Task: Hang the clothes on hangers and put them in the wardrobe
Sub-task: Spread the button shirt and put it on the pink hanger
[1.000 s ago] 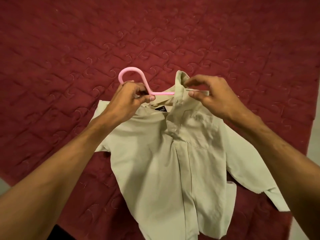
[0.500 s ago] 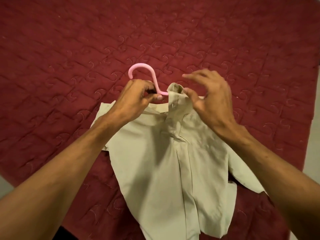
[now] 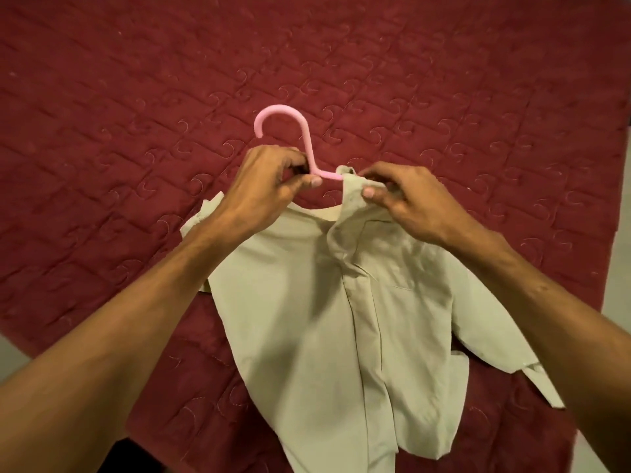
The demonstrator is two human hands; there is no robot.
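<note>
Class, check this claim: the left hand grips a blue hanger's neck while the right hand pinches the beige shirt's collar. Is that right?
No: the head view shows the hanger is pink, not blue. The left hand grips its neck, the right hand pinches the shirt collar.

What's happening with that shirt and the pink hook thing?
A person is putting a beige shirt onto a pink hanger. The left hand grips the hanger just below its hook, and the right hand pinches the shirt's collar where the hanger's arm slips inside. The shirt lies spread on a red quilt, buttoned side up. It is not hung up yet, and no wardrobe is in view.
</note>
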